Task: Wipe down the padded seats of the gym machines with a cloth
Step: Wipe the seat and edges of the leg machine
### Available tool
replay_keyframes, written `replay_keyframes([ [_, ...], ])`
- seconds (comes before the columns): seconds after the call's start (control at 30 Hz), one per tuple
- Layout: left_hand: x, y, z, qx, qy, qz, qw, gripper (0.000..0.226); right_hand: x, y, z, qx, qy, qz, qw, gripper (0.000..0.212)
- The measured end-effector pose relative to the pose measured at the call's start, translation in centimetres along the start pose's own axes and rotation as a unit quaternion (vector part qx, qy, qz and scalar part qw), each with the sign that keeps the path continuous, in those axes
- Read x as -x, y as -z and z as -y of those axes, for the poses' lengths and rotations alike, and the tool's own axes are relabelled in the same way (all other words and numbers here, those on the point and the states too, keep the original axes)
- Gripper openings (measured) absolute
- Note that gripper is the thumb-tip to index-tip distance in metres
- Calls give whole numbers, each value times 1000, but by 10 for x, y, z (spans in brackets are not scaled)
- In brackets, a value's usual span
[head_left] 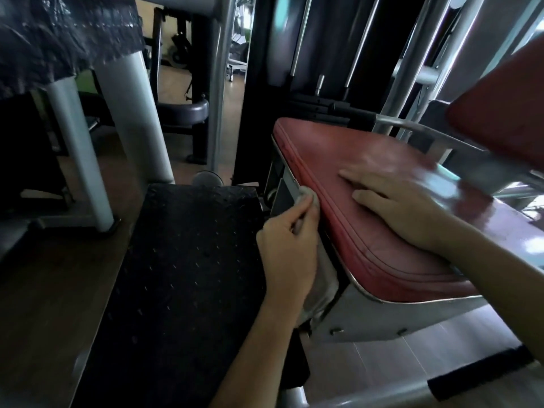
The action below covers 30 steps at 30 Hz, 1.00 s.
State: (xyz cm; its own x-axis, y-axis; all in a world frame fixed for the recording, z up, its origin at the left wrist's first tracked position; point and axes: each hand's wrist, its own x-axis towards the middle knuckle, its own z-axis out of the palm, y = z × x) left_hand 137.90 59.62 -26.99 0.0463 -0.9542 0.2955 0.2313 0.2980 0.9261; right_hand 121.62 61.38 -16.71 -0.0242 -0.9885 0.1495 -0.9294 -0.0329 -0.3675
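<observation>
fingers of the left hand (pixel 287 251) curl round a bunched grey cloth (pixel 321 287), holding it against the side edge of the padded seat (pixel 338 151). fingers of the right hand (pixel 403 207) lie straight, slightly spread, flat on top. the seat is worn red vinyl with piped seams, on a silver frame (pixel 382 319) beside a black studded footplate (pixel 188 260).

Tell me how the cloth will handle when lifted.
Probably floppy: the cloth bunches in the left hand and follows the seat edge. Likely light, since curled fingers alone hold it. It shouldn't roll or tip.
</observation>
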Motion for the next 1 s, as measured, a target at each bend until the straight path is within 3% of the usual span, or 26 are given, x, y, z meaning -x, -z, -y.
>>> replay_keyframes([
  [0.13,36,7,-10,-10,-23,15,1000,25,-1,-3,-1,12,7,2,1000,47],
  [0.33,-20,2,-6,-22,11,0,1000,26,-3,-4,-4,6,8,7,1000,48],
  [0.5,26,7,-12,-1,-11,22,1000,24,-3,-4,-1,9,11,6,1000,49],
  [0.63,10,8,-12,11,0,22,1000,26,-4,-2,-2,10,19,16,1000,47],
  [0.83,-9,27,-12,27,39,32,998,19,-35,-2,11,-29,-34,-17,999,20],
  [1.0,-56,28,7,-27,19,-1,999,20,-53,-9,10,21,-44,46,998,51],
])
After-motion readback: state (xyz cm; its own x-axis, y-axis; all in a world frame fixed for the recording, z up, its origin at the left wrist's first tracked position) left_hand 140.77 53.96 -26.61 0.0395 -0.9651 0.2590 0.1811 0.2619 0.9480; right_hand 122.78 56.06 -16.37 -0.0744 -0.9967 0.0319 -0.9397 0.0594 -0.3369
